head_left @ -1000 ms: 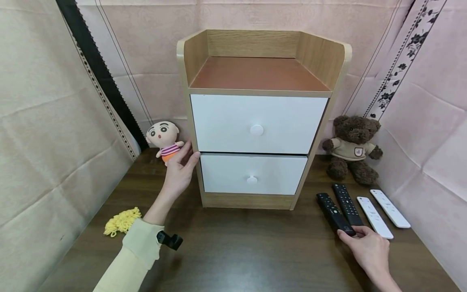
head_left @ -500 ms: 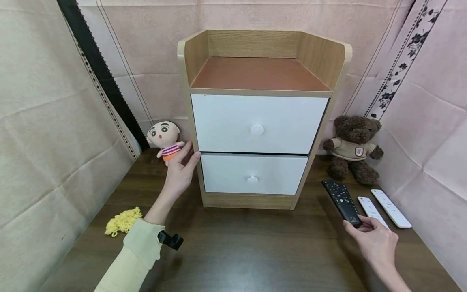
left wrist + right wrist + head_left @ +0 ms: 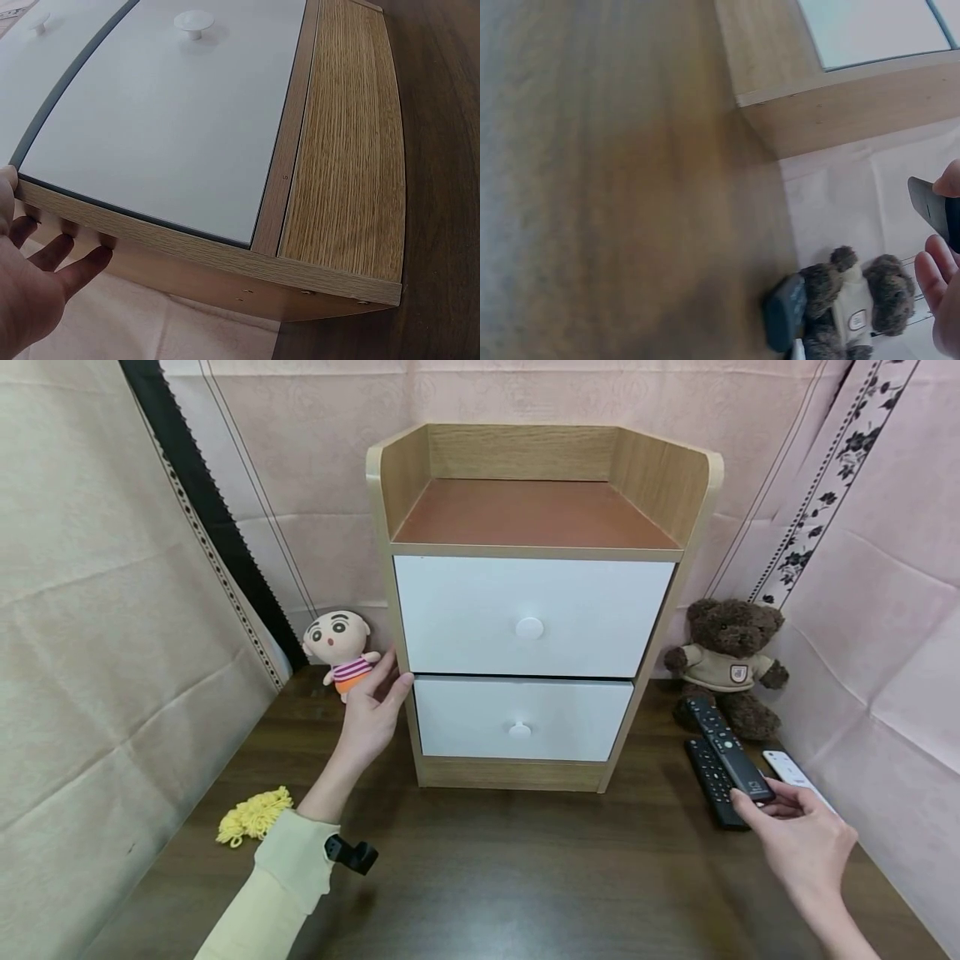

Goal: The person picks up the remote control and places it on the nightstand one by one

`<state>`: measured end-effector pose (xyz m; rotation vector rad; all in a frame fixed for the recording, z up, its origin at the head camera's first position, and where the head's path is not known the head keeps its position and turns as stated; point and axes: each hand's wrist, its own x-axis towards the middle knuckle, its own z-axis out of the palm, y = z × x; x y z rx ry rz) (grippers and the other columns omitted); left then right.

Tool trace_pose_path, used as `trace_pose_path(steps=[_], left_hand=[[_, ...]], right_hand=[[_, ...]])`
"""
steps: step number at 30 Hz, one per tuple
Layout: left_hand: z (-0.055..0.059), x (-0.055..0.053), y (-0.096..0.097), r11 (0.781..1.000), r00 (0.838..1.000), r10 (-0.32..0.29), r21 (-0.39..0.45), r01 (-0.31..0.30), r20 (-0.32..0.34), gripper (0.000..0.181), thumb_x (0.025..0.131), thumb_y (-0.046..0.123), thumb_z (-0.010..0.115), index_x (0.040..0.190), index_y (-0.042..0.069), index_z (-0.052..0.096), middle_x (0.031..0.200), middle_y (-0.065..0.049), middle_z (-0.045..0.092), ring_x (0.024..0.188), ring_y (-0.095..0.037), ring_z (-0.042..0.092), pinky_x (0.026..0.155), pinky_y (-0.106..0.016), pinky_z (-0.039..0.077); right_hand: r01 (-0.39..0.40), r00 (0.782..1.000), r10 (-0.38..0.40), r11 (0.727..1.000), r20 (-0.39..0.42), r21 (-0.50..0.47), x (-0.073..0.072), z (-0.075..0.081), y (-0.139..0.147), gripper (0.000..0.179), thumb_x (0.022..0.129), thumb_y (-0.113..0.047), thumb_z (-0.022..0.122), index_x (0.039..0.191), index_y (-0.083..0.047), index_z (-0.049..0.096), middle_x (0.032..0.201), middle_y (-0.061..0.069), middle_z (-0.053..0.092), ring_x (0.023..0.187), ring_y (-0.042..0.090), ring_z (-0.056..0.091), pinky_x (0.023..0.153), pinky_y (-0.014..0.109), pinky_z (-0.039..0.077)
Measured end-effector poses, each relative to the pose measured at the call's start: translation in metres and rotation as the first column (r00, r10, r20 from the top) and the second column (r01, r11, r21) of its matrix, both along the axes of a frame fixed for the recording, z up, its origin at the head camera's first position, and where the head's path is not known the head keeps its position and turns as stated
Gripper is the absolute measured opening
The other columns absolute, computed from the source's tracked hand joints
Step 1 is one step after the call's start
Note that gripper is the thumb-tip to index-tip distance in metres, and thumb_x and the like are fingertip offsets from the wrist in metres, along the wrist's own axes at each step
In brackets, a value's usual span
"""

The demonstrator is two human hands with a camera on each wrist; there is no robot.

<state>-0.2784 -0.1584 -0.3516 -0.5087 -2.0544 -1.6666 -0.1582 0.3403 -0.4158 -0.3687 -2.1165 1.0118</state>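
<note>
My right hand (image 3: 806,843) pinches a black remote control (image 3: 726,745) by its near end, thumb on one side. In the head view it overlaps a second black remote (image 3: 712,789) lying on the table and points toward the teddy bear (image 3: 729,664). A white remote (image 3: 784,767) shows partly behind the hand; the other white one is mostly hidden. At the left, my left hand (image 3: 365,718) rests against the small cabinet (image 3: 510,773), thumb on its front edge and fingertips (image 3: 96,259) on its side panel. Both white drawers (image 3: 534,614) are closed.
A plush doll (image 3: 337,639) in a striped top sits behind the left hand. A yellow yarn bundle (image 3: 255,816) lies beside the left sleeve. Pale cloth hangs around the back and sides of the dark wooden table (image 3: 480,877).
My right hand has lifted one black remote off the table and carried it rightward past the second black remote, over the white ones. My left hand stays in place.
</note>
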Motion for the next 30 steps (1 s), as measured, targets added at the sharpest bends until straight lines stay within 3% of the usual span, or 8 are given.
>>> trace_pose_path(steps=[4,11,16,21,24,27,30], left_hand=[[0.000,0.000,0.000,1.000,1.000,-0.006,-0.002,0.006,-0.001,0.056,0.105,0.010,0.061,0.155,-0.002,0.039,0.153,-0.018,0.047,0.138,-0.028,0.048,0.108,-0.029,0.045],[0.000,0.000,0.000,1.000,1.000,-0.012,0.000,0.012,-0.007,0.055,0.105,0.009,0.059,0.155,-0.002,0.039,0.154,-0.018,0.046,0.139,-0.030,0.047,0.107,-0.026,0.045],[0.000,0.000,0.000,1.000,1.000,-0.006,-0.009,0.006,-0.012,0.055,0.105,0.010,0.060,0.154,-0.003,0.039,0.154,-0.018,0.046,0.138,-0.030,0.048,0.107,-0.028,0.046],[0.001,0.001,-0.001,1.000,1.000,-0.003,-0.017,0.003,-0.009,0.055,0.105,0.011,0.060,0.155,-0.002,0.040,0.153,-0.018,0.048,0.137,-0.030,0.049,0.107,-0.031,0.046],[0.001,0.001,-0.001,1.000,1.000,0.001,-0.020,-0.001,-0.006,0.055,0.105,0.011,0.060,0.154,-0.002,0.040,0.153,-0.019,0.048,0.137,-0.030,0.050,0.107,-0.032,0.046],[0.001,0.001,0.000,1.000,1.000,-0.001,-0.013,0.001,-0.012,0.054,0.105,0.010,0.060,0.154,-0.003,0.041,0.152,-0.020,0.048,0.136,-0.031,0.050,0.108,-0.033,0.046],[0.000,0.000,0.000,1.000,1.000,0.002,-0.006,-0.002,-0.016,0.054,0.104,0.009,0.061,0.153,-0.003,0.041,0.152,-0.020,0.048,0.136,-0.031,0.050,0.108,-0.031,0.046]], right_hand=[[0.013,1.000,-0.014,0.998,-0.021,-0.060,0.003,0.013,-0.002,0.030,0.073,-0.013,0.090,0.096,-0.020,0.071,0.060,-0.035,0.057,0.052,-0.016,0.053,0.056,0.003,0.039],[-0.047,0.991,0.030,0.991,-0.132,-0.128,0.007,0.033,-0.007,0.033,0.075,-0.004,0.088,0.099,-0.021,0.073,0.064,-0.028,0.063,0.055,-0.012,0.058,0.054,0.004,0.045],[-0.080,0.971,0.056,0.992,-0.231,-0.097,0.009,0.046,-0.011,0.039,0.072,0.003,0.087,0.098,-0.023,0.074,0.066,-0.026,0.064,0.057,-0.011,0.059,0.058,0.003,0.046],[-0.075,0.958,0.058,0.996,-0.281,-0.053,0.009,0.058,-0.014,0.041,0.071,0.004,0.087,0.098,-0.025,0.074,0.067,-0.027,0.062,0.058,-0.011,0.058,0.058,0.003,0.044],[-0.064,0.943,0.059,0.998,-0.326,-0.002,0.009,0.064,-0.017,0.038,0.071,0.004,0.086,0.103,-0.015,0.076,0.069,-0.029,0.062,0.059,-0.014,0.057,0.063,0.003,0.045],[-0.067,0.902,0.080,0.997,-0.423,0.044,0.009,0.071,-0.024,0.036,0.070,0.004,0.085,0.106,0.004,0.077,0.072,-0.031,0.062,0.058,-0.016,0.054,0.064,0.001,0.042],[-0.134,0.807,0.145,0.989,-0.572,0.062,0.008,0.078,-0.035,0.037,0.069,0.004,0.083,0.102,0.016,0.073,0.075,-0.026,0.066,0.060,-0.014,0.057,0.061,0.002,0.040]])
